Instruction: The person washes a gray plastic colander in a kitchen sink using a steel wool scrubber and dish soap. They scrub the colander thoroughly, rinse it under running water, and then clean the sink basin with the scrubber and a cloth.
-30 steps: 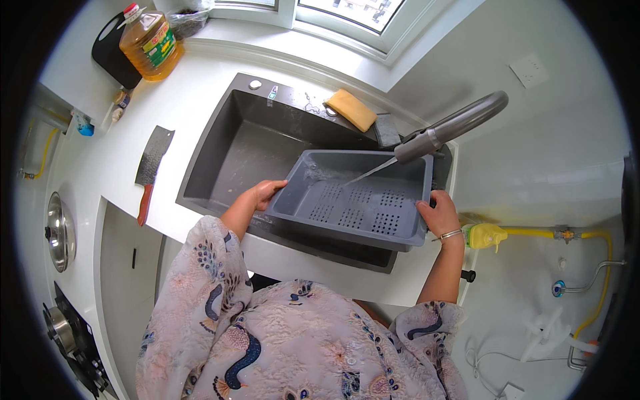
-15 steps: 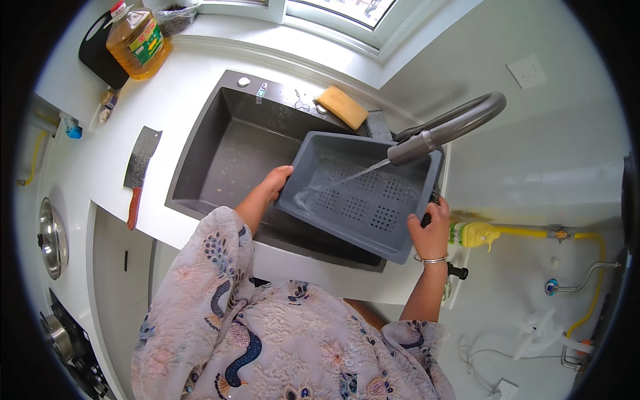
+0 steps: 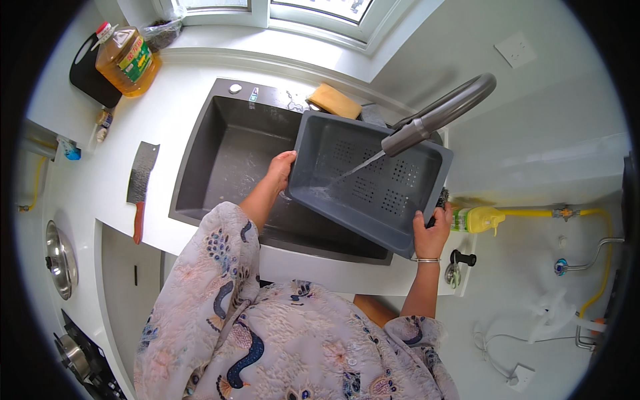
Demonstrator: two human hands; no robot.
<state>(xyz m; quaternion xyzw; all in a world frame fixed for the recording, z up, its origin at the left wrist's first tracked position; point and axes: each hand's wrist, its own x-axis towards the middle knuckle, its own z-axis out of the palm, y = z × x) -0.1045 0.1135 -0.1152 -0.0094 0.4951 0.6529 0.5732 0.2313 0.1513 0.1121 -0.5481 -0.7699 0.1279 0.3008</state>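
left of the perforated grey basket (image 3: 319, 150), the sink bowl (image 3: 230, 160) offers room; the faucet (image 3: 437, 121) overhangs the basket, obstructing from above.

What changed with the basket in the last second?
The grey basket has turned clockwise in view, its left end swinging forward. Left hand and right hand keep hold; nothing newly grasped or released. Water still runs in; cleaver and yellow sponge stayed put.

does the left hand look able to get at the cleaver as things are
Probably not: the left hand is taken up holding the grey basket. With that hand freed, the cleaver looks reachable across the sink, as nothing visible stands between.
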